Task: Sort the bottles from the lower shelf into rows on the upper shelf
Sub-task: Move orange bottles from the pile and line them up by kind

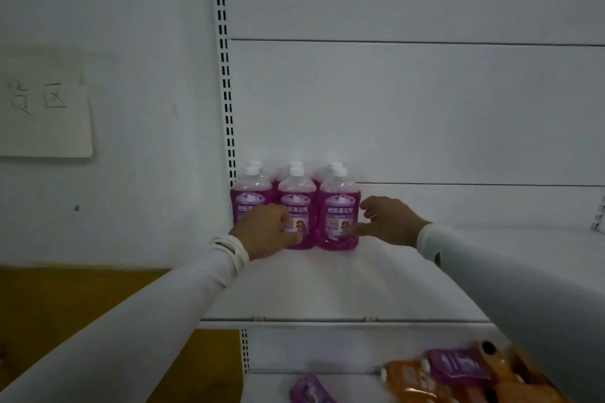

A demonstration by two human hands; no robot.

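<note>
Six purple bottles (296, 206) stand two rows deep at the left back corner of the upper shelf (343, 285). The left hand (265, 231) covers the front-left bottle's label, fingers curled (grip unclear). The right hand (389, 221), fingers loosely spread, flanks the front-right bottle; more bottles (455, 370) lie on the lower shelf (271, 386).

Your left hand (266, 229) reached forward with its back toward the camera, fingers curled inward and hidden behind the knuckles, so what they did could not be told. Your right hand (388, 222) stretched in from the right, fingers loosely curved, thumb low and pointing left. Both forearms wore white sleeves, the left cuff bunched at the wrist.
</note>
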